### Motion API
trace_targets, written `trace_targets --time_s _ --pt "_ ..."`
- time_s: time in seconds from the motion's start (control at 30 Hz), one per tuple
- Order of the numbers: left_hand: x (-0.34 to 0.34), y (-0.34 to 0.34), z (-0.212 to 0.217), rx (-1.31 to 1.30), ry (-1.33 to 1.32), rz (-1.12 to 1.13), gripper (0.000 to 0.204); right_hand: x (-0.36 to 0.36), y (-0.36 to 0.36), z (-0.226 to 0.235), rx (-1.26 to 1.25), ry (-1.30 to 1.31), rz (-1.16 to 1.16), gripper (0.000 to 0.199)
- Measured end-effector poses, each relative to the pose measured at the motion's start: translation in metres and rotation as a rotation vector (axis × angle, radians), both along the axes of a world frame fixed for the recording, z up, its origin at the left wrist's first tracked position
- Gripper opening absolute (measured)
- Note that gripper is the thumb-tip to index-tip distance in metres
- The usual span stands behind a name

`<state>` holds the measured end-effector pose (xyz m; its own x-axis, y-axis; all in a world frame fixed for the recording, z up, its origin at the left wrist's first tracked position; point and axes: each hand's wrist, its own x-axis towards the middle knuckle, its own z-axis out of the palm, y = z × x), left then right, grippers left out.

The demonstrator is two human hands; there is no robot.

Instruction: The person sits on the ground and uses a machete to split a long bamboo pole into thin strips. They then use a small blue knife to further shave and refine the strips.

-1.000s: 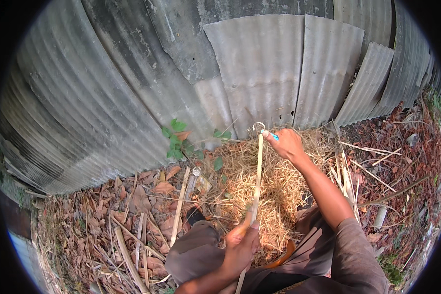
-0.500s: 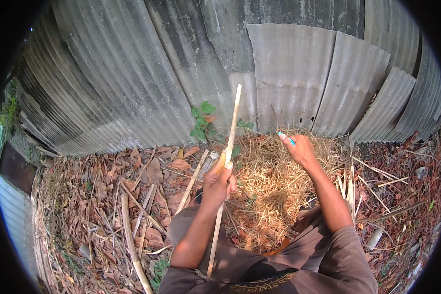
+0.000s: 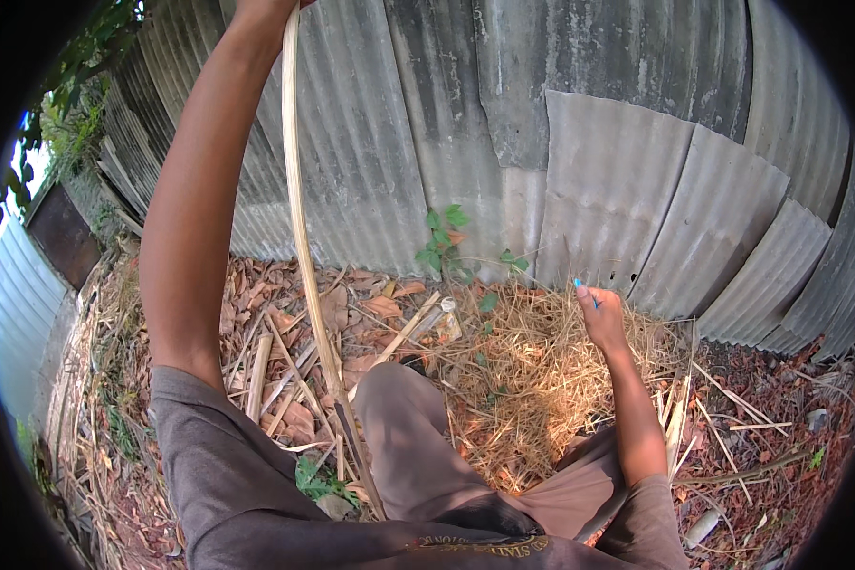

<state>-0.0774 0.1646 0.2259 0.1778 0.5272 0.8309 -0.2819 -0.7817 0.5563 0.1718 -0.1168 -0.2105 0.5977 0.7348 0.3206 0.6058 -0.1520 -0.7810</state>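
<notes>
My left hand [image 3: 274,6] is raised to the top edge of the view and only partly shows. It grips the upper end of a long pale bamboo strip [image 3: 300,214]. The strip runs down past my left arm, bending slightly, and its darker lower end lies beside my left leg. My right hand [image 3: 602,315] is closed in a fist above a heap of straw-coloured shavings [image 3: 532,370]. A small blue thing [image 3: 578,283] pokes out of that fist; its kind is mostly hidden by the fingers.
A grey corrugated metal fence [image 3: 503,204] stands ahead. Dry brown leaves [image 3: 380,306] and cut bamboo pieces [image 3: 258,375] lie to the left. More split sticks [image 3: 676,418] lie to the right. A small green plant [image 3: 439,242] grows at the fence's foot.
My left hand has swung up and to the left with the bamboo strip, from in front of my lap to the top edge. My right hand stays low, still closed on the blue thing.
</notes>
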Motion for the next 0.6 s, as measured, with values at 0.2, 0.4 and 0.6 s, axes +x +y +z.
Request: trace_targets --time_s 0.2,0.4,0.6 --pt "-0.039 -0.027 0.076 0.166 -0.220 0.278 0.023 -0.053 0.003 0.003 0.146 0.138 0.406 0.061" --pt "-0.050 -0.047 0.041 0.181 -0.518 0.390 0.034 -0.086 0.000 0.026 0.118 0.109 0.509 0.059" --pt "-0.054 -0.038 -0.078 -0.132 -0.837 0.272 0.022 -0.054 0.011 0.023 0.418 0.612 0.344 0.048"
